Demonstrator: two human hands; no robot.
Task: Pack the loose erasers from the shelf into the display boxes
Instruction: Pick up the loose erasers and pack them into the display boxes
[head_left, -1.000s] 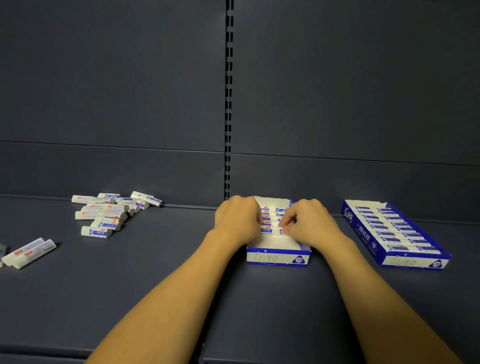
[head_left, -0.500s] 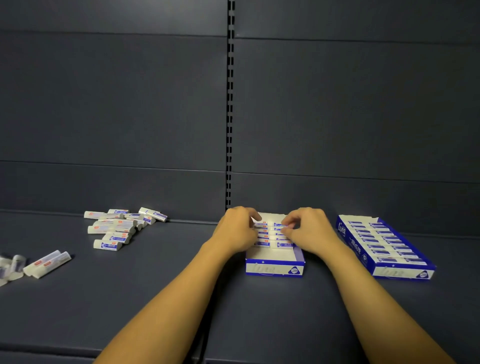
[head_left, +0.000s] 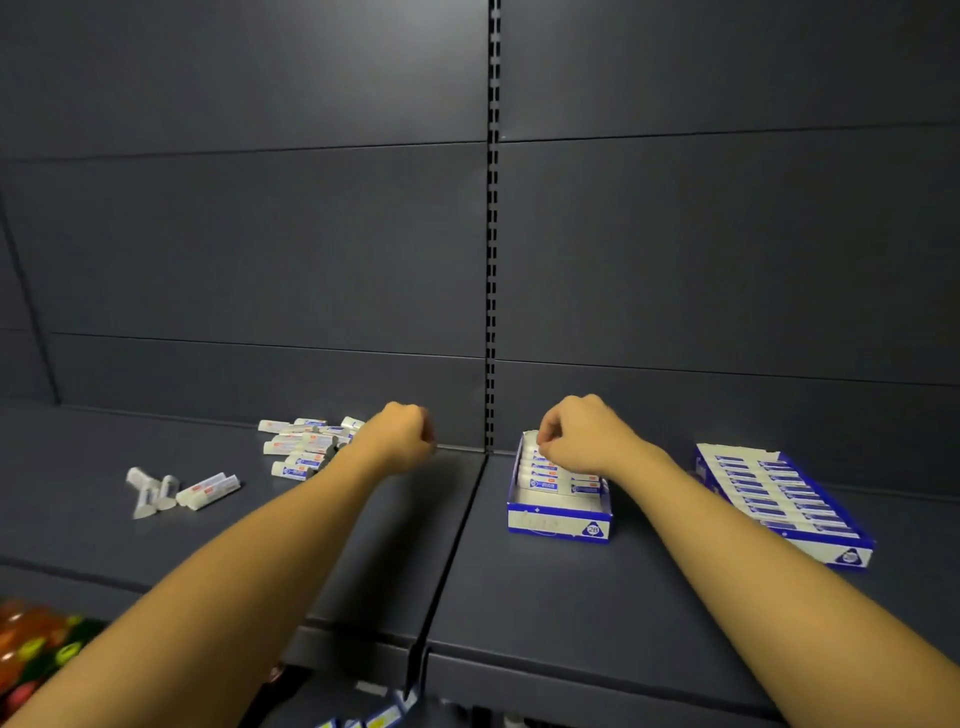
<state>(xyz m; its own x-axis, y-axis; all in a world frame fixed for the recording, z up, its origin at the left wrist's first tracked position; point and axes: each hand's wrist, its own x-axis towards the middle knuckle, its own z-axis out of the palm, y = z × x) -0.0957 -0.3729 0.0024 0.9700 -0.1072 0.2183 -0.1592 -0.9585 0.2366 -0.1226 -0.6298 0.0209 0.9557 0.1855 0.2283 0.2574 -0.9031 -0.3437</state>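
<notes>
While the near box is only part full, these notes run from the biggest thing down to the smallest.

Shelf: the dark shelf (head_left: 519, 587) carries everything; work stays on its back half, near the rear panel.

Full box: the display box on the right (head_left: 789, 499) looks packed in two neat rows, so it probably needs nothing more.

Box being filled: the middle display box (head_left: 558, 512) holds erasers at its far end, with bare white floor showing at the near end. I judge it a little over half packed.

Loose pile: the loose erasers (head_left: 304, 447) lie heaped left of the shelf's centre seam, well apart from the box. A few more erasers (head_left: 208, 490) sit farther left beside some small white upright pieces I cannot identify.

Right hand: the right hand (head_left: 582, 436) rests over the far end of the middle box, fingers curled onto the packed erasers; whether it pinches one or only steadies the row, I cannot tell.

Left hand: the left hand (head_left: 400, 436) hovers beside the pile, fingers curled; nothing shows in it, though the palm side is hidden.

Doing it well: take one or two erasers off the top of the heap, turn them label up, and lay them snug against the last row.

Risk: dragging through the heap could scatter erasers toward the rear panel.
</notes>
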